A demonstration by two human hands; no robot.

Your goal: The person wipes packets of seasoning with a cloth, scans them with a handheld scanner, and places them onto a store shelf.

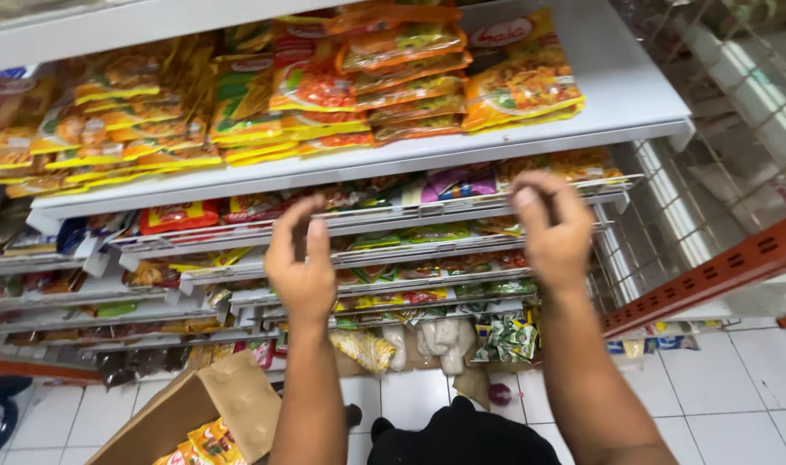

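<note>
shop aisle w/ a white tile floor point(737, 387) and tall white shelves. the top shelf point(634, 95) is flat and white, its front edge runs across the view. on it sit stacks of flat yellow and orange snack packs point(410, 77), some w/ green and red bits, lined up side by side. one yellow pack point(522, 82) sits near the right end. under it are more racks w/ wire fronts point(462, 207), full of red, purple and green packs. an orange metal bar point(711, 275) slants at the right. low at the left is an open brown cardboard box point(212, 405) on the floor w/ yellow packs point(208, 443) inside. white and green bags point(462, 340) sit on the lowest rack.

both arms are up in front of the wire rack just under the top shelf. left hand point(302, 263) has a loose, half-open grip, fingers curled, holding nothing. right hand point(552, 228) is bent at the wire rack edge, fingers curled in; can't tell if its grip holds anything.
</note>
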